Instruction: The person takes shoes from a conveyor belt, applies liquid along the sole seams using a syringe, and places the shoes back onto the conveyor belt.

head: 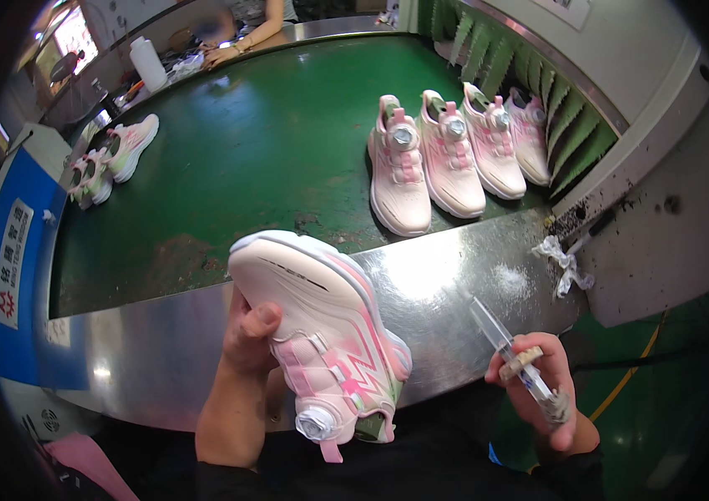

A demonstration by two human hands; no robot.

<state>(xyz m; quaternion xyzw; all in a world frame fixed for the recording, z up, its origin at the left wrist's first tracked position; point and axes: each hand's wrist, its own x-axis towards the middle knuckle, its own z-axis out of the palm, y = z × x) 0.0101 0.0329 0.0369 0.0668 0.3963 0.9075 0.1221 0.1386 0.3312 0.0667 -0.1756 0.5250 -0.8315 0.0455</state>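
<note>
A pink and white sneaker point(329, 338) with a dial closure is held in my left hand point(254, 325), its toe pointing up and away, the thumb on the upper. Its dial is wrapped in clear film and faces me. My right hand point(542, 388), to the right of the shoe and apart from it, grips a clear plastic tool point(492, 322) with a flat, slim blade and wrapping around its handle. I cannot tell exactly what the tool is. Several matching sneakers point(401, 169) stand side by side on the green conveyor belt point(254, 150), toes towards me.
A steel ledge point(160, 351) edges the belt, with white powder point(511, 280) and crumpled film point(561, 263) at right. Green strip curtains point(570, 125) hang at the machine opening. More sneakers point(132, 147) stand far left, near a white bottle point(148, 64). A co-worker's arm point(254, 37) rests across the belt.
</note>
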